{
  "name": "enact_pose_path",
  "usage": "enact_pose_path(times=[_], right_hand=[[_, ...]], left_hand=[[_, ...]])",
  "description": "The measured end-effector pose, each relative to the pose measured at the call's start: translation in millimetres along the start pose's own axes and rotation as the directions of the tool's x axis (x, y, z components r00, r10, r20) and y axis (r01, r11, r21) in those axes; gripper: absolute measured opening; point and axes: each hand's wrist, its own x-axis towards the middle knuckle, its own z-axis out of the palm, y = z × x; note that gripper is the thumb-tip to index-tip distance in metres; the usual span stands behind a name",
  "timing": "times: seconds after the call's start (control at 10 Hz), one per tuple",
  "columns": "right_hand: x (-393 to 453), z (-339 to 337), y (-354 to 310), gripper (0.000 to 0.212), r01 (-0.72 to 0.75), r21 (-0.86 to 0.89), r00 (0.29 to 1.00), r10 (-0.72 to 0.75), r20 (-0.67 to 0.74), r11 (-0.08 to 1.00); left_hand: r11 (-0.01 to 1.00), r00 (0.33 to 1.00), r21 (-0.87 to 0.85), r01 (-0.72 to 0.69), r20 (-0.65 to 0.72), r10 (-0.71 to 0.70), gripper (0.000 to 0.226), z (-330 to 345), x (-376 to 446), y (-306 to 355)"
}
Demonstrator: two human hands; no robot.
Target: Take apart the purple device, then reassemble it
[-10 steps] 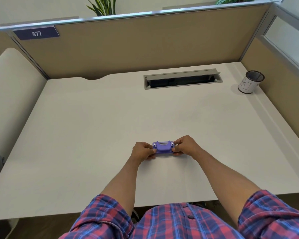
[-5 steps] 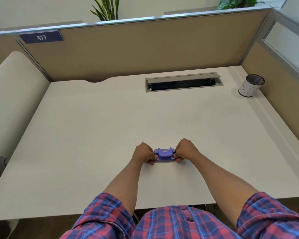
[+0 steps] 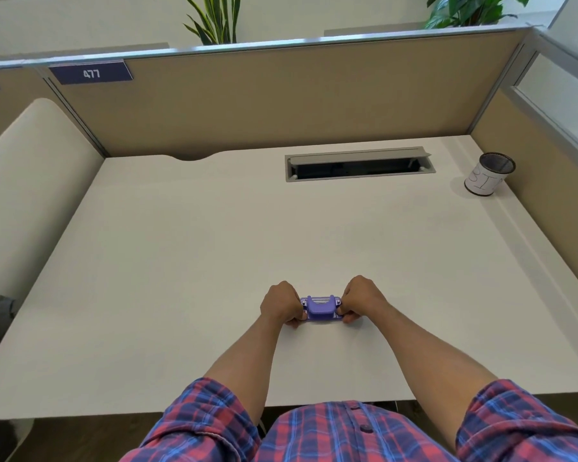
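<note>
The purple device (image 3: pixel 320 307) is a small flat block with a raised middle part and silver bits at its two ends. It lies low over the white desk (image 3: pixel 187 261), near the front edge. My left hand (image 3: pixel 280 307) grips its left end with curled fingers. My right hand (image 3: pixel 361 301) grips its right end the same way. Both ends are hidden under my fingers. The device looks whole, in one piece.
A grey cable slot (image 3: pixel 359 164) is cut into the desk at the back. A mesh cup with a white label (image 3: pixel 488 174) stands at the back right corner. Tan partition walls (image 3: pixel 281 101) close the back and right sides.
Both hands have drawn the device a little toward me, and my fingers have curled more tightly over its ends. The camera has tilted slightly.
</note>
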Motion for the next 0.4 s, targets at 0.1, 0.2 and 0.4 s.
enact_pose_path(times=[0.1, 0.2, 0.4], right_hand=[[-0.6, -0.7, 0.0, 0.017, -0.014, -0.002, 0.999, 0.014, 0.033, 1.0], [-0.8, -4.1, 0.2, 0.024, -0.016, 0.021, 0.997, 0.015, 0.07, 1.0], [6.9, -21.0, 9.0, 0.012, -0.034, 0.079, 0.998, 0.03, 0.055, 0.996]], left_hand=[[1.0, 0.999, -0.007, 0.005, 0.037, -0.004, 0.013, -0.9, -0.7, -0.9], [0.999, 0.997, -0.03, -0.018, 0.07, 0.02, 0.013, -6.9, 0.5, -3.4], [0.998, 0.996, 0.064, -0.004, -0.085, 0.01, 0.014, -23.5, 6.6, -11.8]])
